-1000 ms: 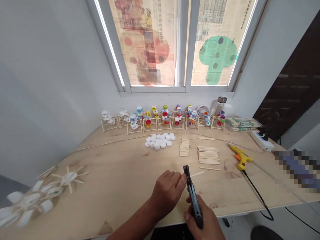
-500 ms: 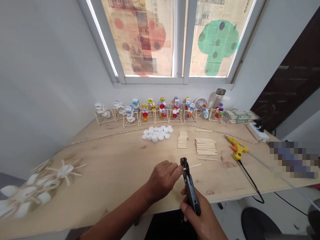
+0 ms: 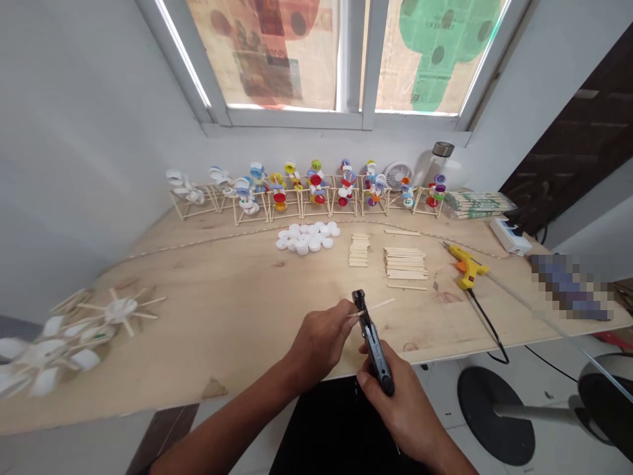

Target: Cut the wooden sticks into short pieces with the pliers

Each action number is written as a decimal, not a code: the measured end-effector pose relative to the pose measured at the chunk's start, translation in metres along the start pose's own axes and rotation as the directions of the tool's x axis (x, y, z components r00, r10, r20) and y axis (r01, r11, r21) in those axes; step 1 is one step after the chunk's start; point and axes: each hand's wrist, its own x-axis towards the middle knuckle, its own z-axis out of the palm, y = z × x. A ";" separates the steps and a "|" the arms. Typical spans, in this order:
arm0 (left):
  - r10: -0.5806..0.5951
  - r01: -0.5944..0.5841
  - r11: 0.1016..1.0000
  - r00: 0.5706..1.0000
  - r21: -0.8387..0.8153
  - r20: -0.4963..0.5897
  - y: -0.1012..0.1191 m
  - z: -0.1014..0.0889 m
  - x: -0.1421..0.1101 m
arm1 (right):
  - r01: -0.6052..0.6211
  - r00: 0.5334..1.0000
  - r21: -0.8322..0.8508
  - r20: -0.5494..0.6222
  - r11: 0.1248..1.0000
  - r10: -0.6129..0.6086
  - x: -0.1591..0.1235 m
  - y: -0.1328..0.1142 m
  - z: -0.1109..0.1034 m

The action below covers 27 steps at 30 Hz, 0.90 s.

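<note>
My right hand [image 3: 400, 402] is closed round the handles of black-and-grey pliers [image 3: 376, 359], whose head points away from me above the table's front part. My left hand [image 3: 319, 340] pinches a thin wooden stick [image 3: 353, 315] at the left side of the pliers' head. A pale length of stick [image 3: 383, 304] shows just right of the head; whether it is the same stick, I cannot tell. Beyond the hands lie a stack of short sticks [image 3: 359, 251], a stack of longer sticks [image 3: 405, 264] and a single stick [image 3: 407, 287]. Left of them is a cluster of white bottle caps [image 3: 307, 239].
Small stick frames with coloured cap wheels [image 3: 316, 191] line the wall. At right lie a yellow glue gun [image 3: 467, 267] with its cord, a power strip [image 3: 510, 236] and bagged sticks [image 3: 479, 204]. Spoked cap wheels [image 3: 121, 310] lie at left. A cord [image 3: 222, 237] crosses the table.
The view has tipped downward, so the table sits higher in the picture. My left fingers have shifted slightly at the pliers' head, and the stick in them now shows.
</note>
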 end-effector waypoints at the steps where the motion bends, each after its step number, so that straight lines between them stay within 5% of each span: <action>1: -0.028 0.029 0.999 0.999 -0.031 0.015 0.001 -0.001 0.000 | 0.001 1.000 -0.020 0.001 1.000 -0.001 0.000 0.000 0.000; 15: -0.181 0.233 0.911 0.967 -0.339 0.179 0.005 -0.010 -0.005 | 0.036 0.998 -0.212 -0.049 0.977 -0.047 -0.004 0.000 0.000; 27: -0.154 0.225 0.876 0.969 -0.427 0.194 0.009 -0.013 -0.006 | 0.146 0.961 -0.426 -0.151 0.893 -0.230 -0.006 0.010 0.002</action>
